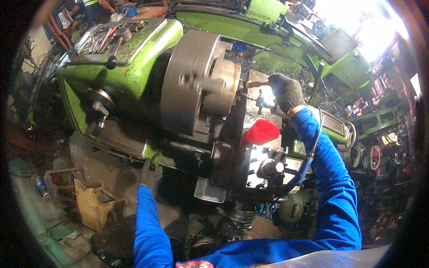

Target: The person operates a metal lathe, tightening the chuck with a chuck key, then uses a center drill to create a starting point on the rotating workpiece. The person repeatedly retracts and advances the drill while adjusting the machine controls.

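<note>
On my feed, I see my gloved right hand at two o'clock holding a tan stick near the blurred chuck at eleven. My left hand, at eight, touches a black-knobbed lever. A red cup sits at three, beside the tool post.

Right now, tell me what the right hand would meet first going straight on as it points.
Likely the round metal workpiece in the chuck, left of the right hand, though depth is unclear.

The blurred chuck seems smooth metal, the cup glossy plastic, the sleeves matt cloth.
</note>
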Demonstrator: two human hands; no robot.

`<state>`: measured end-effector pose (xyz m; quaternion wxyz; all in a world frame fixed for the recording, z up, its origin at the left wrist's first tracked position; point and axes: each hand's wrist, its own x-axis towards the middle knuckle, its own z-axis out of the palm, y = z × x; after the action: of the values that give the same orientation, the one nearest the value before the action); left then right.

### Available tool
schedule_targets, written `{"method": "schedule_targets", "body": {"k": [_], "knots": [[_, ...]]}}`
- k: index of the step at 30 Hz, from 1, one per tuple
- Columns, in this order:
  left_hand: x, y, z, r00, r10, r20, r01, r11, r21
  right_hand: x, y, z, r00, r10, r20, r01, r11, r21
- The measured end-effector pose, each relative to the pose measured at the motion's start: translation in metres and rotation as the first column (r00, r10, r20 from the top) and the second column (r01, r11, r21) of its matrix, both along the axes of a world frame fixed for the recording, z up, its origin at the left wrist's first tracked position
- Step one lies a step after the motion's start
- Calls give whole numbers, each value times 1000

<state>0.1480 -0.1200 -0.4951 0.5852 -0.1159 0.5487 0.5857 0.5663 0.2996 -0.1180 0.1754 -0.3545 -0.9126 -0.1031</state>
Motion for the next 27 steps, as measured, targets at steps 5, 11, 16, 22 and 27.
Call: {"method": "schedule_targets", "body": {"k": [5,11,16,22,27], "knots": [[5,3,7,999,-6,-34,4,999,-39,21,9,2,993,-92,-77,89,995,-40],[23,6,49,983,-74,-168,73,997,-16,31,10,-6,993,-114,39,118,985,-129],[22,3,45,970,-68,-234,71,997,5,8,37,-21,968,-210,138,218,975,-46],[22,2,34,970,-34,-239,36,999,3,-9,33,-25,845,-392,-365,102,787,-609],[28,1,36,971,-26,-237,37,998,43,22,25,-16,911,-304,-278,195,912,-360]]}}
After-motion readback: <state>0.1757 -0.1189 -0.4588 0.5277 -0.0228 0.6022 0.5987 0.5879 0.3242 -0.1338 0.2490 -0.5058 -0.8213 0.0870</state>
